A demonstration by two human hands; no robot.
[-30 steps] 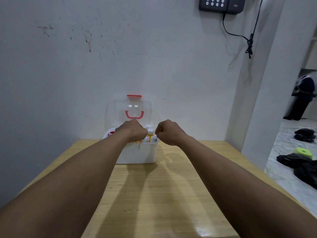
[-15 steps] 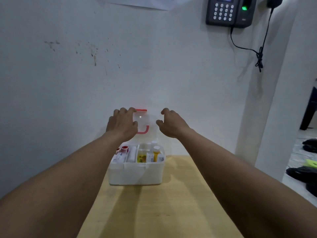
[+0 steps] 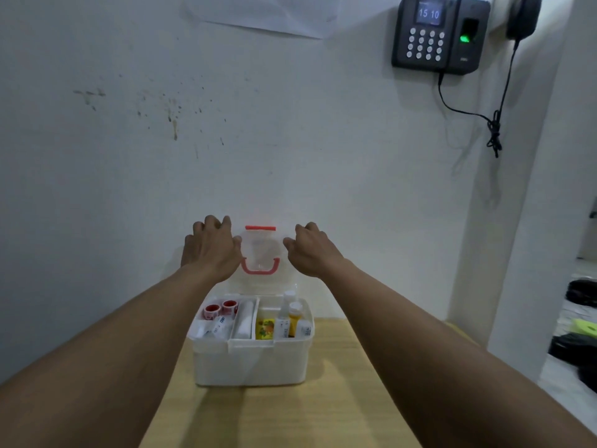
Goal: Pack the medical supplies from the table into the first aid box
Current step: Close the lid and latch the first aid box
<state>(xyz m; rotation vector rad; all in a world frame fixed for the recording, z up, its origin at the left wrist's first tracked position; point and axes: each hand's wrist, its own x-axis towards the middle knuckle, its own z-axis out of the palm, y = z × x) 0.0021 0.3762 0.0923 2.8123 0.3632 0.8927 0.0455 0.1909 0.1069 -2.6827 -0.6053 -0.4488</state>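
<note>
A white first aid box (image 3: 252, 363) stands open on the wooden table (image 3: 339, 399), close to the wall. Its clear lid (image 3: 260, 250) is upright, with a red handle (image 3: 260, 270) and a red latch (image 3: 260, 227). Inside sit red-centred tape rolls (image 3: 221, 308), a white gauze roll (image 3: 244, 321), a yellow packet (image 3: 265, 329) and small bottles (image 3: 294, 315). My left hand (image 3: 210, 247) curls over the lid's upper left corner. My right hand (image 3: 311, 250) grips the lid's upper right edge.
The white wall rises directly behind the box. A black keypad device (image 3: 436, 33) with a dangling cable (image 3: 494, 124) hangs high on the right. A wall corner stands right of the table, with dark shoes (image 3: 578, 347) on the floor beyond.
Both hands rose from the box's front rim to the top of the upright lid. My view tilted upward, showing more of the wall.
</note>
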